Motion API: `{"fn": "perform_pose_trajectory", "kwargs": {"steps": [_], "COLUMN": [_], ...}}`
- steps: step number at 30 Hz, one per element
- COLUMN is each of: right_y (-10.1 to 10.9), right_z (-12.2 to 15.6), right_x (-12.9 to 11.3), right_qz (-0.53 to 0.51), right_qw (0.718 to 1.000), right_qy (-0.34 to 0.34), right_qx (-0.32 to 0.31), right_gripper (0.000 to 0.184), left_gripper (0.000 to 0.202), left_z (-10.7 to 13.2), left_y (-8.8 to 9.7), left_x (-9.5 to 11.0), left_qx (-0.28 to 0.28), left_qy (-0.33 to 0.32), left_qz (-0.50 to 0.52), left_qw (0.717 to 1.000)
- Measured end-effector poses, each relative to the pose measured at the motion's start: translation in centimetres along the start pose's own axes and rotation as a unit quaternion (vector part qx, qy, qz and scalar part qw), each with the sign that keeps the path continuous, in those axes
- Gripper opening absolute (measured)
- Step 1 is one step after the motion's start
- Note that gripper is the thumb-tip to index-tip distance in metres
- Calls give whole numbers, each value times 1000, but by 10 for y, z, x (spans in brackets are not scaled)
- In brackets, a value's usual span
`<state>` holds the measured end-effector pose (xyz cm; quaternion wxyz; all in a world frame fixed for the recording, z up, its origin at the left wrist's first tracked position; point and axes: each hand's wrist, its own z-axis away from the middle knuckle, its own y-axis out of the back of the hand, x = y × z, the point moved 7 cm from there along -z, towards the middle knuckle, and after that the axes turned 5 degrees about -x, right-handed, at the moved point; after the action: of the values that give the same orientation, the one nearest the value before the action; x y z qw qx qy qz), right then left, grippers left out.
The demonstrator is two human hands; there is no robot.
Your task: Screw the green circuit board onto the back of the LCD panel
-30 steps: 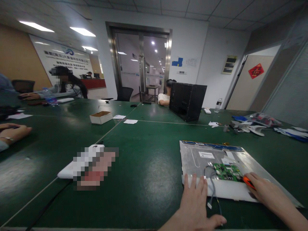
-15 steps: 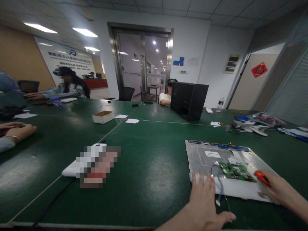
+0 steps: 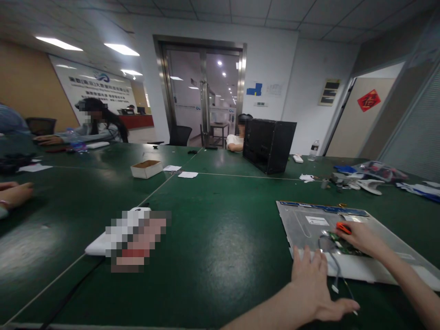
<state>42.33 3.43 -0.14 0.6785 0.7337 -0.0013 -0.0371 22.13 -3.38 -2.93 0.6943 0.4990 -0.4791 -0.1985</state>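
Note:
A flat display panel [image 3: 299,229] lies back side up on the green table [image 3: 220,266], at my right. My left hand [image 3: 311,286] rests with spread fingers on its near left edge. Above the green circuit board [image 3: 338,245] on the panel, my right hand [image 3: 362,236] is closed around an orange and black tool [image 3: 343,228]. The tool's tip is hidden, so its kind and any contact with the board cannot be told. A thin grey cable [image 3: 336,266] runs from the board past my left fingers, its white plug over the panel's near edge.
Farther back stands a black computer case [image 3: 270,145]. A white power strip-like object [image 3: 99,243], partly blurred out, lies left with a black cord. Beyond it sits an open box [image 3: 147,169]. Bags and loose parts [image 3: 360,178] crowd the right back. Other people sit around the table.
My right hand has moved left and away from me with the orange tool, from the panel's near right part to over the circuit board. The panel and my left hand have shifted right in view.

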Motion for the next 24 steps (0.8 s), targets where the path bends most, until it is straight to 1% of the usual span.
{"fn": "perform_pose_trajectory", "kwargs": {"steps": [2,4,7,11,16,19,21,24], "right_y": [-1,-2,-5,-11,-9,-6,-1,3], "right_z": [-7,-11,-13,-14,-20,-21,-15,5], "right_x": [-15,-18,-13,-3,-8,-9,-2,20], "right_qz": [11,35,56,54,42,43,32,-1], "right_qw": [1000,999,998,998,999,999,999,999], "right_qy": [19,14,14,5,-18,-24,-22,-10], "right_qx": [-22,-25,-16,-25,2,6,18,37], "right_gripper": [25,22,22,21,19,20,20,22], "left_gripper": [93,93,94,96,97,96,95,95], "left_z": [-6,-11,-16,-21,-30,-38,-44,-52], "left_y": [-3,-4,-4,-5,-11,-14,-15,-16], "left_x": [2,5,8,10,12,14,16,17], "left_qx": [1,-3,-10,-9,-6,-8,-4,-2], "left_qy": [-7,-15,-24,-28,-26,-29,-30,-28], "left_qz": [1,2,-2,-1,4,-5,-10,-7], "left_qw": [1000,1000,1000,1000,1000,1000,999,1000]}}
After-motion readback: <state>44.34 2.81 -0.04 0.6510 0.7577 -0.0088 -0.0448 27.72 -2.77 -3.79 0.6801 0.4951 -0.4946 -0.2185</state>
